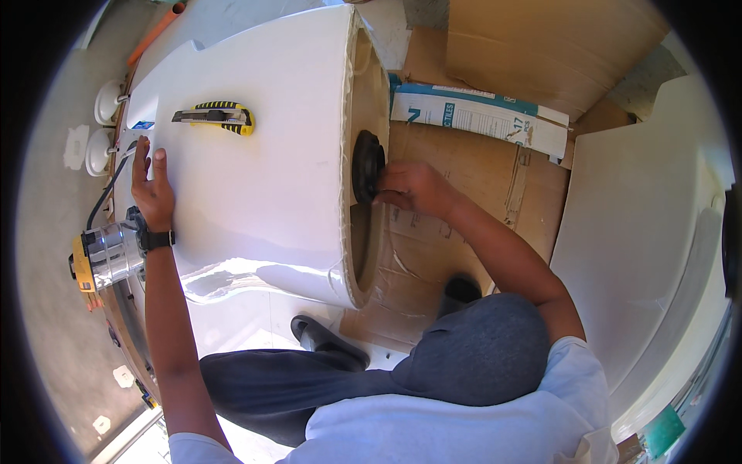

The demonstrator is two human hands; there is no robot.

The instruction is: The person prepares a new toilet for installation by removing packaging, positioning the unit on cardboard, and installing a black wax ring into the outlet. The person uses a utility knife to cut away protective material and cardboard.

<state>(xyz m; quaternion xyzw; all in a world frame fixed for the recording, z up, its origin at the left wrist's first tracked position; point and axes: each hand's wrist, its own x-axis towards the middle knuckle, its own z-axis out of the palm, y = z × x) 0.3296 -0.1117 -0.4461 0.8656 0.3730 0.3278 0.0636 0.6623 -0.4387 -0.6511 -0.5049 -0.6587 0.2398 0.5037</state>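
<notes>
A white ceramic toilet (255, 185) lies on its side, its hollow base opening facing right. My right hand (413, 188) reaches to that opening, its fingers closed on the edge of a round black rubber ring (369, 166). The ring sits at the opening; how far it goes in is hidden. At the other end of the ceramic, my left hand (154, 188) is open, fingers stretched and thumb apart, resting its edge against the surface. A yellow and black utility knife (216, 117) lies on top of the toilet, between my hands but farther away.
Flattened cardboard (471, 185) covers the floor on the right, with a torn white and blue tile box (479, 117) on it. Another large white ceramic piece (641, 232) stands at right. Left are a yellow-capped shiny cylinder (108, 255), a dark hose (100, 203) and an orange pipe (157, 32).
</notes>
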